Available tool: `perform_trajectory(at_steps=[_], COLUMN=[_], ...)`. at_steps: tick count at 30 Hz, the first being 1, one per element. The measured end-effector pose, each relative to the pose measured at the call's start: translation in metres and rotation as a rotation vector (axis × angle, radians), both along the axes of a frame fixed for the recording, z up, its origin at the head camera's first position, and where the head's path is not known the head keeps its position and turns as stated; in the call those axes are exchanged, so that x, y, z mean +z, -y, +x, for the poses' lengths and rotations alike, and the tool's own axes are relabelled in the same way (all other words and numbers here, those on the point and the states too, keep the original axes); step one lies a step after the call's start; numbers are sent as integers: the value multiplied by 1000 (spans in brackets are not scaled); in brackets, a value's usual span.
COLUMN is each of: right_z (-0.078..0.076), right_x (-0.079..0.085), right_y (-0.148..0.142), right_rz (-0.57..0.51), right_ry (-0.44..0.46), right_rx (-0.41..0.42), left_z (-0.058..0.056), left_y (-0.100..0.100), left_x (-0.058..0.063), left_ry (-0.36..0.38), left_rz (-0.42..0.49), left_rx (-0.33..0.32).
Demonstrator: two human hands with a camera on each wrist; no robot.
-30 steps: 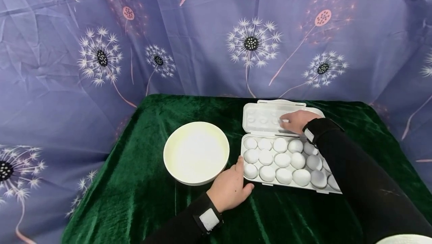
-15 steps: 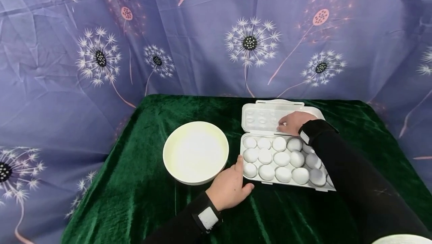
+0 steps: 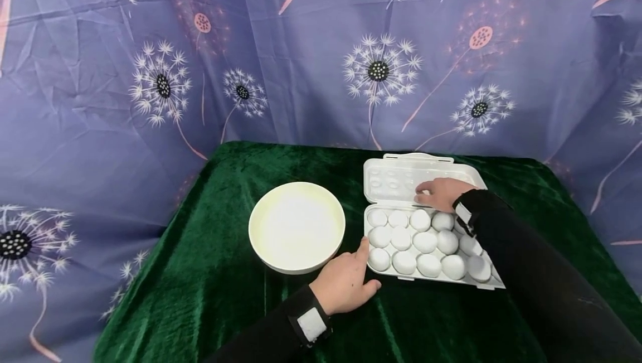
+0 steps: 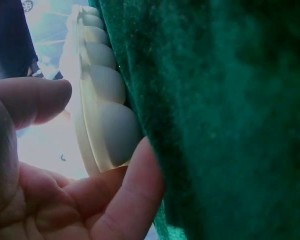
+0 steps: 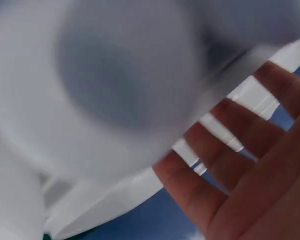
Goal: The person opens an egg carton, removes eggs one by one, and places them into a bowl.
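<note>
A white plastic egg carton [image 3: 441, 284] lies on the table with its lid [image 3: 381, 190] folded open toward the back. White eggs [image 3: 425, 242] fill its cups in rows; my right forearm hides those at the right end. My left hand [image 3: 343, 282] rests at the carton's left end, its extended index finger touching the side. Fingers of that hand also meet the end cup [image 4: 115, 132] in the left wrist view. My right hand [image 3: 441, 193] lies over the lid near the hinge. The right wrist view shows its fingers [image 5: 190, 192] spread and nearly straight, with eggs blurred close to the camera.
Left of the carton stands a round cream bowl [image 3: 296, 268], close to my left hand, with nothing visible inside. Dark green velvet [image 3: 210, 296] covers the table. Behind hangs a purple cloth [image 3: 311, 90] with dandelion prints.
My right hand has shifted slightly toward the hinge, on the near side of the lid. My left hand keeps its place at the carton's end. The head view has shifted a little.
</note>
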State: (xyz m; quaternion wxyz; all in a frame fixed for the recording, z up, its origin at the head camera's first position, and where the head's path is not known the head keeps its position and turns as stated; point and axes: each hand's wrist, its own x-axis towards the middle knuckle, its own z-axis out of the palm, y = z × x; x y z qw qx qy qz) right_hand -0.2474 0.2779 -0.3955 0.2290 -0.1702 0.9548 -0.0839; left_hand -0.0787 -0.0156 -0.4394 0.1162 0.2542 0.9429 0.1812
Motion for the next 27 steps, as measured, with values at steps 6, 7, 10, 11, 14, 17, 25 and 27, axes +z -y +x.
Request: perform_trajectory(at_steps=[6, 7, 10, 11, 14, 17, 25, 27], right_z=[23, 27, 41, 45, 58, 65, 68, 68], right_x=[18, 22, 33, 36, 43, 44, 27, 21], right_y=[23, 29, 43, 47, 59, 69, 92, 98], right_rz=[-85, -90, -104, -115, -148, -160, -85, -68], right_ry=[-93, -124, -238, -272, -347, -391, -409, -410], right_rx=[20, 27, 58, 69, 102, 131, 169, 181], left_z=[-2, -1, 4, 5, 9, 7, -12, -16], left_y=[1, 1, 3, 4, 15, 31, 75, 83], left_x=[4, 6, 13, 18, 35, 55, 75, 71], left_ry=[20, 18, -3, -20, -87, -186, -400, -418], left_rz=[5, 6, 23, 36, 76, 123, 181, 155], left_rx=[-14, -18, -35, -48, -81, -84, 2, 35])
